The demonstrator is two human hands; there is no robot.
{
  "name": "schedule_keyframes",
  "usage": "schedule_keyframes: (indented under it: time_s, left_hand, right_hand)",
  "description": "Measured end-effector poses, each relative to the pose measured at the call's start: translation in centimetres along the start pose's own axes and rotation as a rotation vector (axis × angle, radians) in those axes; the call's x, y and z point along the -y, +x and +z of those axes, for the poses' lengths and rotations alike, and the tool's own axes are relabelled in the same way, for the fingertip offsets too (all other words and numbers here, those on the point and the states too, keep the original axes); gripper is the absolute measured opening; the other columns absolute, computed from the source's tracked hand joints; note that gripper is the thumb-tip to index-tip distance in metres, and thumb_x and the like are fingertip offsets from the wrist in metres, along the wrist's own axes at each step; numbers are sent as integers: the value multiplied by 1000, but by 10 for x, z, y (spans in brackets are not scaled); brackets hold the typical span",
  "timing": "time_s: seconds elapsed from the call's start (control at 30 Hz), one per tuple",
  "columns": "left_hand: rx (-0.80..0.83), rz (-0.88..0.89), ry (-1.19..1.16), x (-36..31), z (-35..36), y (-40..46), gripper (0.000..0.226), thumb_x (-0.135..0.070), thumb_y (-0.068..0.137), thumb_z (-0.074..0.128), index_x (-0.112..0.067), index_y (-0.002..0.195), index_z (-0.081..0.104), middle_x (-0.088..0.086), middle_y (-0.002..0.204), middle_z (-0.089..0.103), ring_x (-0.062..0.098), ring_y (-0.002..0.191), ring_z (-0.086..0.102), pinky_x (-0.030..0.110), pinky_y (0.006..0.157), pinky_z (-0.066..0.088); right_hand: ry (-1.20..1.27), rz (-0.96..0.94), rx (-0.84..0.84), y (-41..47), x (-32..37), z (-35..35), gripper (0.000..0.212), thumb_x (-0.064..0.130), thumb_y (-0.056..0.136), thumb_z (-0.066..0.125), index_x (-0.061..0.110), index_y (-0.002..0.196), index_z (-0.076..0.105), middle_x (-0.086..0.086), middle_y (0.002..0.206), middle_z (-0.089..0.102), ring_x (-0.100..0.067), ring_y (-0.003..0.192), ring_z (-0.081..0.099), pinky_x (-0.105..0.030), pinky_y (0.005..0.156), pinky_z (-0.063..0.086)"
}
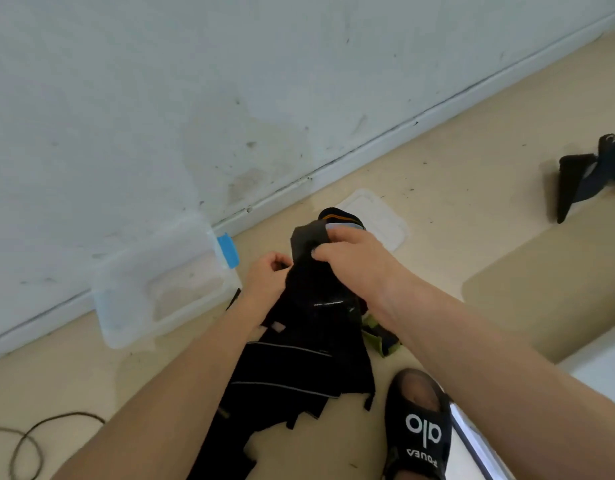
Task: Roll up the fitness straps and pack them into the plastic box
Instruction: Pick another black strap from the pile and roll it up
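Both hands, left hand (pixel 266 277) and right hand (pixel 351 259), grasp the black fitness strap (pixel 309 341) with curled fingers, winding it beside the open plastic box (pixel 126 306).

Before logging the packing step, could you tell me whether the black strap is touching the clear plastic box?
Apart: the head view shows bare floor between the black strap and the clear plastic box.

Soft even daylight, faint shadows, slight motion blur, wide-angle bending at edges
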State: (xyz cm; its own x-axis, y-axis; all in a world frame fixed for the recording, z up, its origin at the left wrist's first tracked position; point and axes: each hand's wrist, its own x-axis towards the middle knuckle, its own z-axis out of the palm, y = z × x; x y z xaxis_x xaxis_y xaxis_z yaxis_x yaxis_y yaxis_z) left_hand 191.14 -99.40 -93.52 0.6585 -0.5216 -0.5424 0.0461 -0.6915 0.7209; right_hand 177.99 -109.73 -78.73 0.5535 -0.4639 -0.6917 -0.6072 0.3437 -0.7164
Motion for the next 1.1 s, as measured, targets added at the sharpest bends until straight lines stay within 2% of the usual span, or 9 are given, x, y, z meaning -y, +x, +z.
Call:
schedule_keyframes:
  time_s: [0.1, 0.23, 0.47, 0.6, 0.73, 0.8, 0.87, 0.93, 1.1]
  left_hand:
    - [32, 70, -140, -42, -38, -41, 10, 2, 92, 63, 4, 101, 65, 13, 82, 65, 15, 71, 63, 21, 62, 54]
    - [103, 107, -341, -84, -93, -101, 12, 6, 93, 61, -4, 87, 62, 3, 72, 65, 12, 68, 69, 23, 69, 57]
    - [113, 246, -475, -100, -161, -203, 9, 2, 94, 63, -5, 96, 69, 9, 93, 73, 22, 96, 74, 34, 93, 58]
    - [32, 441, -126, -90, -177, -249, 35, 6, 79, 76, -18, 105, 73, 2, 100, 76, 14, 99, 73, 26, 93, 54]
    - [-129, 639, 225, -82, -181, -269, 29, -8, 87, 78, -27, 106, 71, -16, 100, 73, -3, 98, 65, 8, 88, 45]
    - [-214, 692, 257, -80, -182, -275, 17, -15, 92, 73, -29, 102, 71, -19, 93, 71, -5, 95, 63, 6, 81, 41]
    - [-274, 715, 244, -80, -185, -277, 6, -23, 96, 70, -29, 95, 70, -19, 85, 69, -1, 89, 60, 11, 74, 41]
    - [-316, 771, 261, -80, -189, -278, 7, -25, 97, 67, -27, 90, 69, -17, 82, 63, 1, 84, 55, 11, 69, 37]
    - [-336, 820, 301, -78, -196, -271, 18, -28, 101, 59, -19, 85, 63, -15, 95, 53, 7, 97, 52, 9, 82, 35]
  right_hand:
    - [17, -143, -45, -21, 21, 7, 16, 13, 100, 57, 10, 103, 73, -15, 102, 75, -33, 102, 72, -45, 94, 58]
    - [-40, -275, -119, -58, 44, 13, 17, 18, 99, 58, 20, 97, 75, -11, 101, 77, -29, 97, 74, -47, 94, 60]
    - [-202, -490, -176, -128, 54, 27, 18, 21, 102, 55, 10, 91, 65, -15, 87, 71, -34, 81, 68, -43, 80, 54]
    - [-117, -511, -203, -149, 53, 33, 18, 21, 103, 55, 11, 104, 70, -19, 101, 75, -38, 96, 72, -50, 93, 57]
    - [-71, -481, -204, -155, 42, 46, 17, 18, 103, 57, 14, 103, 73, -15, 100, 76, -29, 94, 75, -42, 91, 59]
    - [-107, -495, -158, -155, 38, 54, 20, 20, 103, 57, 3, 108, 67, -28, 107, 70, -39, 88, 71, -47, 88, 57]
    - [-102, -513, -103, -156, 38, 63, 28, 24, 101, 56, -2, 112, 61, -36, 111, 63, -36, 82, 65, -50, 87, 55]
    - [-69, -516, -82, -152, 41, 69, 32, 28, 98, 58, -1, 112, 62, -35, 111, 62, -38, 84, 65, -60, 97, 52]
    - [20, -514, -78, -136, 52, 76, 27, 22, 102, 58, -2, 112, 64, -31, 109, 67, -26, 86, 66, -50, 91, 57]
